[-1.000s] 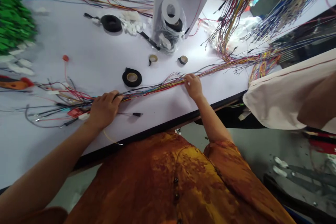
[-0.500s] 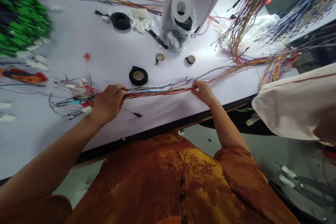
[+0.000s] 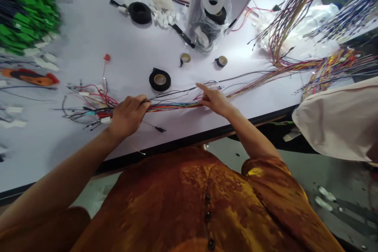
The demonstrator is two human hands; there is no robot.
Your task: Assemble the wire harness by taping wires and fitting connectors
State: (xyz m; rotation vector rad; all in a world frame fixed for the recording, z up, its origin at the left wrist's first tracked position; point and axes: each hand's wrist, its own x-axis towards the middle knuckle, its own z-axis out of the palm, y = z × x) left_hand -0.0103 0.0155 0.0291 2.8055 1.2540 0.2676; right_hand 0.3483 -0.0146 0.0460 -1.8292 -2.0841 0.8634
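Note:
A bundle of multicoloured wires (image 3: 174, 105) stretches along the table in front of me. My left hand (image 3: 129, 115) is closed around its left part, knuckles up. Past that hand, loose ends with red, white and light-blue connectors (image 3: 91, 113) fan out to the left. My right hand (image 3: 217, 100) is over the bundle farther right, index finger stretched out and apart from the thumb. The thumb is at the coloured wires, while the index fingertip reaches a thin black wire (image 3: 184, 89) above them. Whatever lies under the right palm is hidden.
Behind the bundle are a black tape roll (image 3: 160, 79) and two small tape rolls (image 3: 221, 61). A bagged stack of rolls (image 3: 206, 27) stands by a white post. Green connectors (image 3: 32, 15) are piled left, near an orange-handled tool (image 3: 29, 77). A person's pale sleeve (image 3: 339, 120) is at right.
My right hand has moved left along the bundle and its index finger has stretched out from the earlier pinch. The left hand keeps its hold. The view has shifted slightly.

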